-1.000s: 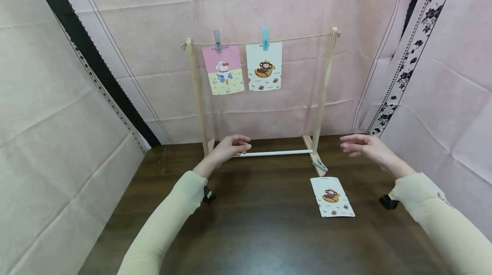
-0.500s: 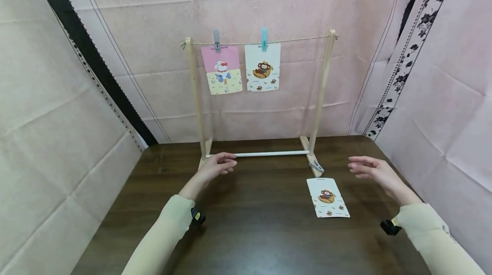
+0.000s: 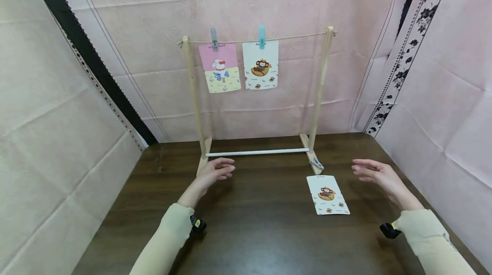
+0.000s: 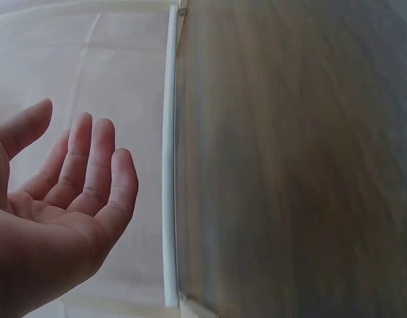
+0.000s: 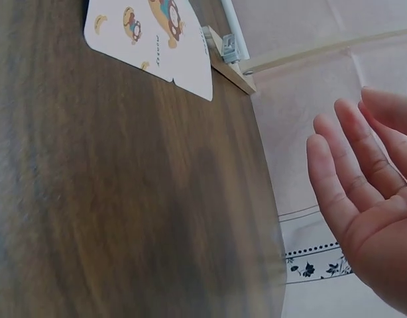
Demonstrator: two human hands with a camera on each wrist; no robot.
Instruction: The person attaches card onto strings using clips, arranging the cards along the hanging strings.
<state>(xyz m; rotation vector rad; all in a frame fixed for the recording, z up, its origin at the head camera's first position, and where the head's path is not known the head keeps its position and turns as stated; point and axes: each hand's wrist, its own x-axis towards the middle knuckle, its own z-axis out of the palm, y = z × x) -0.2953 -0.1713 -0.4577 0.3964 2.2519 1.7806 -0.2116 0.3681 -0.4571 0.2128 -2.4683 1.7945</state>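
My left hand hovers over the table near the left foot of a small wooden rack, fingers relaxed and holding nothing. The left wrist view shows the palm and loosely bent fingers beside the rack's white bar. To the right of a monkey card lying on the table, my right hand is held in the air, relaxed and bare. A grey-blue clothespin rests on the rack's right foot, just behind that card. On the rack's string hang a pink-and-yellow card and another monkey card.
A grey-blue clothespin and a bright blue clothespin clip the hanging cards. The rack's posts stand near the back edge of the dark wooden table. Pale cloth surrounds the table behind and at both sides.
My left hand has drawn back left and toward me from in front of the white bar. My right hand has lowered and moved slightly right. Cards and clothespins keep their places.
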